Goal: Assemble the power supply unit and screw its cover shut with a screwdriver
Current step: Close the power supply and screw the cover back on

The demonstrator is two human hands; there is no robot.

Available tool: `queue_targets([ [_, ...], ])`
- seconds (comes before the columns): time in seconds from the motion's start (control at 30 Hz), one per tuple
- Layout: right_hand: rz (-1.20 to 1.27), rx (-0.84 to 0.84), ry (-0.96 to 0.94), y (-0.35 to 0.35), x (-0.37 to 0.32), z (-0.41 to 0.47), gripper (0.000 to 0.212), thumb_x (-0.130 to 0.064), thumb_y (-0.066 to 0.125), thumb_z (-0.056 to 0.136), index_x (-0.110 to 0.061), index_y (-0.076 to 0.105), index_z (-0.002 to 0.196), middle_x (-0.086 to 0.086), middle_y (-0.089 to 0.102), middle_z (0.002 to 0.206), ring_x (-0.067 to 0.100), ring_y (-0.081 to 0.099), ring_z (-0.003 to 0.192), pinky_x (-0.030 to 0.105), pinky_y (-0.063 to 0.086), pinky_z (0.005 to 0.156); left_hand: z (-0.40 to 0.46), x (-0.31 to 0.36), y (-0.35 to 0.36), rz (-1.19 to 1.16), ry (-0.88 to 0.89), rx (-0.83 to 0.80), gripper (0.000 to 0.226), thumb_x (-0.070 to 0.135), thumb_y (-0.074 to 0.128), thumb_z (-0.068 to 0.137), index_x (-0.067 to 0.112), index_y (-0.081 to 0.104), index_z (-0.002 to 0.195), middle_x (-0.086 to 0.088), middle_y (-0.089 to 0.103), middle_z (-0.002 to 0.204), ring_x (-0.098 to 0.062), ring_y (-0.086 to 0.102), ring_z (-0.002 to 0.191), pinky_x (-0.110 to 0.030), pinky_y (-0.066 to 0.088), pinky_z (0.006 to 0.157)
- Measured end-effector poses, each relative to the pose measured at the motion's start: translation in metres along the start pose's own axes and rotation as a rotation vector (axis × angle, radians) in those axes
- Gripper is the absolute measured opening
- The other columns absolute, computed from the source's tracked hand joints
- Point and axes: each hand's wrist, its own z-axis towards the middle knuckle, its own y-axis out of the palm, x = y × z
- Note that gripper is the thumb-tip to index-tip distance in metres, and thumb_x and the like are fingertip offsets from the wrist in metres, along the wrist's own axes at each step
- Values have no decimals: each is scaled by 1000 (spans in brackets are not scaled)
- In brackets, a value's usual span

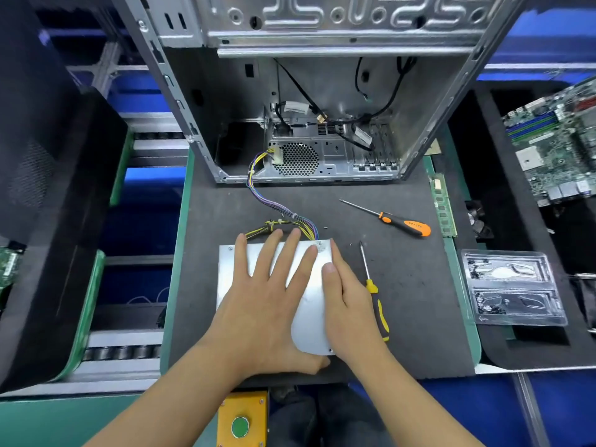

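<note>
The silver power supply unit lies flat on the dark mat in front of me, its metal cover facing up. My left hand rests on the cover with fingers spread. My right hand lies flat along the unit's right edge, thumb on the cover. A bundle of yellow and purple wires runs from the unit's far side into the computer case. A yellow-and-black screwdriver lies just right of my right hand. An orange-and-black screwdriver lies further back on the mat.
An open metal computer case stands at the back of the mat. A RAM stick lies along the mat's right edge. A clear plastic tray and a motherboard sit at the right. A yellow box with a green button is below.
</note>
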Motion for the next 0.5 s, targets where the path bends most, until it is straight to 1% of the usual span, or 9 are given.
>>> queue_targets([
  [0.07,11,6,18,0,-1,0,57,-49,34,93,-36,42,149,-18,49,146,-1,43,135,37,36,115,0,0,-2,1,-4,2,126,90,48,55,8,39,150,-20,29,160,-45,29,144,-74,15,110],
  [0.13,8,6,25,-1,-2,1,57,-48,35,93,-34,44,148,-15,51,145,3,45,134,38,36,114,1,0,-5,16,-9,-4,124,85,51,53,8,39,150,-19,33,156,-47,34,138,-73,14,110],
  [0.23,0,5,19,0,-2,-1,56,-47,34,95,-33,42,149,-13,49,147,4,43,136,39,35,115,0,2,-4,48,-16,-11,122,80,52,51,8,39,148,-20,35,152,-48,37,132,-73,14,108],
  [0.3,-4,1,3,1,-2,-1,57,-47,33,96,-33,40,150,-14,47,149,2,40,137,38,33,117,0,2,-4,65,-20,-20,125,82,53,50,7,37,149,-21,34,152,-50,37,131,-74,14,107],
  [0.4,3,-5,-16,0,-1,-1,53,-43,34,99,-31,38,151,-16,42,152,0,36,140,36,29,119,0,2,-3,83,-14,-28,134,91,48,48,8,34,152,-22,31,155,-49,35,133,-76,14,107],
  [0.5,-4,-18,-26,-1,-3,-1,46,-35,37,105,-31,38,151,-17,44,149,0,39,138,34,31,118,0,3,-3,70,-22,-15,126,84,53,48,16,36,152,-22,33,153,-49,37,130,-75,13,107],
])
